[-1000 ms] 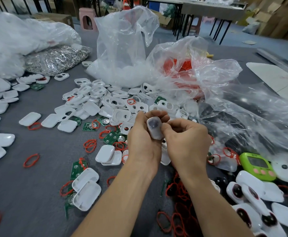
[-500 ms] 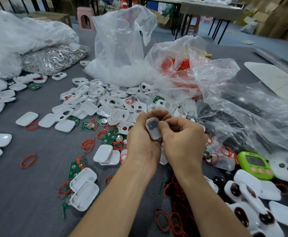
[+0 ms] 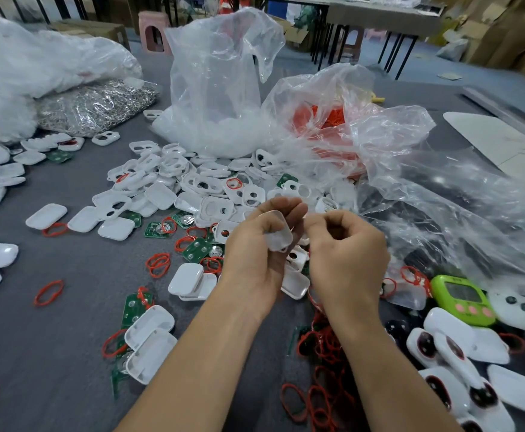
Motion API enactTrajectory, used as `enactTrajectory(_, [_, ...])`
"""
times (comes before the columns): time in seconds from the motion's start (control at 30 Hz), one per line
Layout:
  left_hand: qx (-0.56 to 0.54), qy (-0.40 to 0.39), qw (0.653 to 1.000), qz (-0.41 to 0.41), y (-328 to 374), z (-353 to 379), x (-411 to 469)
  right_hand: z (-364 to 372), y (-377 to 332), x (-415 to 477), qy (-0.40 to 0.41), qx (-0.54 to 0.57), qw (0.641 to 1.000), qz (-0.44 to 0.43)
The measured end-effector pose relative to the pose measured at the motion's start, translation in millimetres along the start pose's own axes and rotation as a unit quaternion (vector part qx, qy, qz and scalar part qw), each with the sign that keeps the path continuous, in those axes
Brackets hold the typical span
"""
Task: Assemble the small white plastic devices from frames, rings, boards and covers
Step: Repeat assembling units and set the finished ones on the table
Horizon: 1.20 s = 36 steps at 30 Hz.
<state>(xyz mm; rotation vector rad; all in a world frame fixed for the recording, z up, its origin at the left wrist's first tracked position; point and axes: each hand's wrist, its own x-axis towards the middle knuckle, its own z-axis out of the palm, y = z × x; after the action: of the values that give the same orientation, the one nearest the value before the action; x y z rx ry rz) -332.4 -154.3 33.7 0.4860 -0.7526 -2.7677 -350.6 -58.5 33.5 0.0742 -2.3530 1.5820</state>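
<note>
Metal parts bag [image 3: 92,104]: clear bag of shiny metal pieces, far left on the grey table [image 3: 67,322]; no print on it can be read
White covers [image 3: 46,216]: closed shells lying loose on the left, well apart from the hands
Red rings [image 3: 158,265]: thin loops scattered on the cloth, with a thicker heap low down between the forearms
Green boards [image 3: 197,249]: small circuit boards among the rings, just left of the left hand; their markings are too small to read
Frames [image 3: 205,183]: pile of white frames with cut-outs, behind the hands
Left hand [image 3: 251,254]: raised over the table, palm turned inward, thumb and curled fingers gripping the white device
White device [image 3: 278,233]: blurred, tilted, its plain side to the camera, in the left hand above the parts pile
Right hand [image 3: 347,257]: beside the left, just clear of the device, fingers curled in and thumb tip at the forefinger; I cannot tell whether they pinch anything
Ring bag [image 3: 326,120]: crumpled clear bag with red rings inside, behind the right hand
Green timer [image 3: 463,299]: on the right, three pink buttons, display unreadable
Finished devices [image 3: 442,347]: white units with dark windows, lower right
</note>
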Motion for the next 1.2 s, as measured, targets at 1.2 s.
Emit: enactTrajectory(1.2, [0.094, 0.020, 0.995, 0.012, 56.5, -21.9, 5.9, 29.0, -28.9, 21.9, -0.376, 0.019, 0.924, 0.063])
